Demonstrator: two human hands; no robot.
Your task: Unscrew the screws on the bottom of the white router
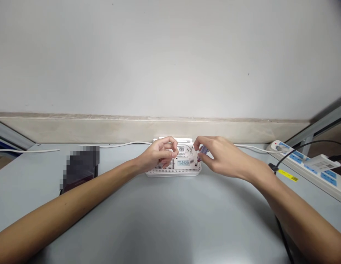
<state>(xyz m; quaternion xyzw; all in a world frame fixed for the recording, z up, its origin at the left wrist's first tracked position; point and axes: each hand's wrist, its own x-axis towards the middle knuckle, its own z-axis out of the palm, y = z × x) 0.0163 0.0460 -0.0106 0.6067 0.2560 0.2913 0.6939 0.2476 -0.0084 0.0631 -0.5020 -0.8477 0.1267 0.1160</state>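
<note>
A white router (187,170) lies on the table with its perforated underside up, labels on it and white antennas folded along its far side. My left hand (159,152) is over its left part, the thumb and fingers curled together in a pinch; whatever is between them is too small to make out. At the right end, my right hand (220,156) grips a small pale-purple tool with a red tip (203,150), partly hidden by the fingers. The tip points down at the router's near right corner, beside a dark hole.
A dark, pixelated flat object (82,167) lies at the left. At the right stands a white power strip (313,170) with blue sockets, a plugged-in white adapter (321,164) and a black cable (283,234) with a yellow tag. A white cable (118,145) runs along the wall.
</note>
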